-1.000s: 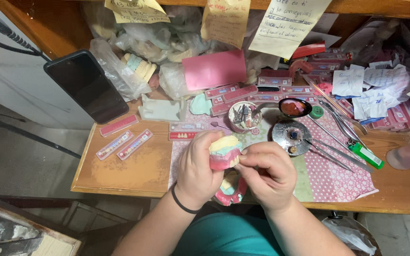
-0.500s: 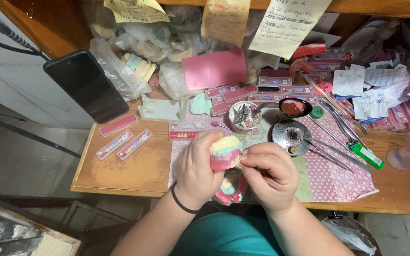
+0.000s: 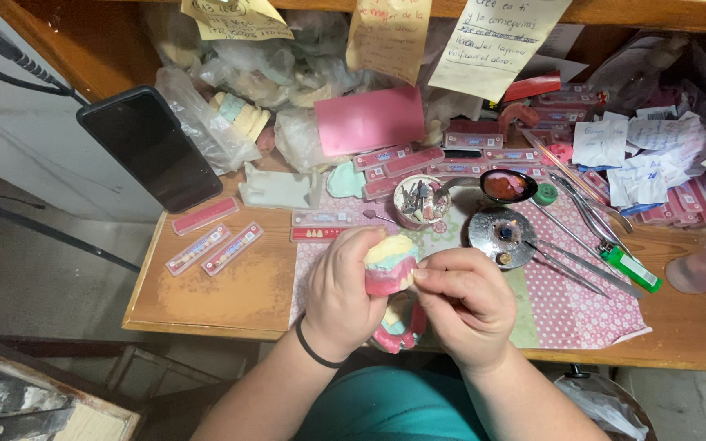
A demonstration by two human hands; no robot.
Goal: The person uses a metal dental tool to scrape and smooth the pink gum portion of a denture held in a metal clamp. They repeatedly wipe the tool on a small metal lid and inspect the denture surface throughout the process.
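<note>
We record the scene from left to right. At ten o'clock a dark phone [image 3: 150, 147] leans at the worktop [image 3: 222, 294] edge, with two narrow tooth strips [image 3: 214, 249] lying flat just beside it at nine o'clock. At centre, the left hand [image 3: 343, 294] is clenched around a dental model [image 3: 390, 265], a yellow-topped cast with a pink wax rim, held above the worktop's front edge over a pink dotted cloth [image 3: 565, 306]. The right hand [image 3: 466, 300] meets the model from three o'clock, its fingertips [image 3: 420, 278] pinched against the pink rim; whether they hold a small piece we cannot tell. A second pink and green cast [image 3: 398, 331] lies under the hands at six o'clock, partly hidden. In our judgement the chief risk is a slip: the model is held over the edge, and excess fingertip pressure could push it out of the left grip and off the worktop, or distort the soft wax rim. Any small piece dropped would be hard to find on the patterned cloth. At one o'clock a small cup of tools [image 3: 420, 200], a round metal dish [image 3: 502, 235] and loose metal instruments [image 3: 569, 265] lie near; a wide right elbow movement could knock them.
</note>
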